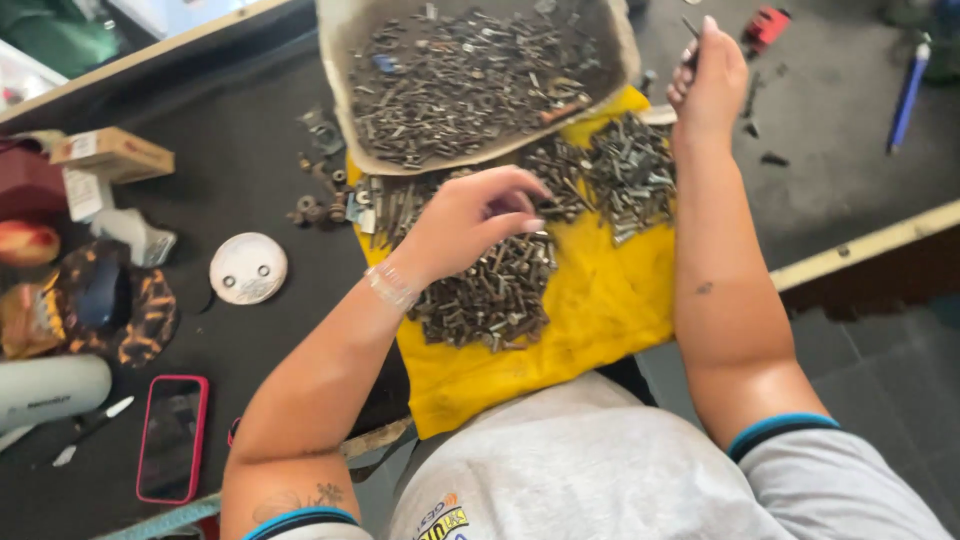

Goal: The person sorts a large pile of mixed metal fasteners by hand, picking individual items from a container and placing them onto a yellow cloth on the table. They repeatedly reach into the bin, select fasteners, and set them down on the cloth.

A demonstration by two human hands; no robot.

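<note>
My left hand [478,215] hovers over a pile of dark bolts [490,295] on a yellow cloth [590,310], fingers curled downward; whether they pinch a bolt is hidden. My right hand [708,80] is raised at the far right of the cloth, fingers closed on a small dark screw or bolt [691,45]. A second heap of greyer screws [625,170] lies below that hand. A shallow cardboard tray [335,90] full of mixed rusty screws, nuts and bolts sits at the top of the cloth.
Loose nuts and washers [315,205] lie left of the cloth. A round white lid [248,268], a red-cased phone [172,438], a small cardboard box [110,152], a computer mouse [100,295] and a marker [90,430] sit at the left. A red tool [765,25] and blue pen [908,95] lie at the right.
</note>
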